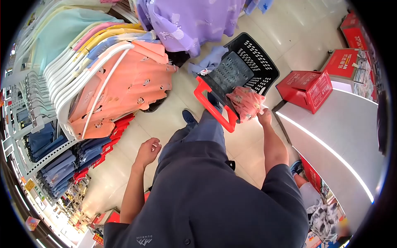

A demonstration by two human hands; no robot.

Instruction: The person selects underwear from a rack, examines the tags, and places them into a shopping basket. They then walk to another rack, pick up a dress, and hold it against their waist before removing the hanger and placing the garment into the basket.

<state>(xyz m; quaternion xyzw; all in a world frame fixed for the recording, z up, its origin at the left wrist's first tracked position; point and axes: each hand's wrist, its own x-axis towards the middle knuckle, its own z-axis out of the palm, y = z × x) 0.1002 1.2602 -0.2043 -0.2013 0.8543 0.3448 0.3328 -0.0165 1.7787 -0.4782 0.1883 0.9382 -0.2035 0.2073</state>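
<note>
My right hand (265, 118) pinches the edge of a crumpled pink patterned garment (245, 102), which hangs over the near right side of a black shopping basket (258, 62). The basket has a red handle (221, 112) and stands on the floor in front of my feet. A light blue garment (210, 61) lies over its left side. My left hand (148, 152) hangs beside my hip, fingers loosely curled, with nothing visible in it. The nearest things to it are the clothes on the rack to the left.
Orange printed clothes (132, 89) hang on white hangers at the left, above folded jeans (58, 173). A purple garment (190, 25) hangs ahead. Right, a red box (305, 89) stands on a white counter (335, 132). Another person's shoe (296, 167) shows behind the counter's near end.
</note>
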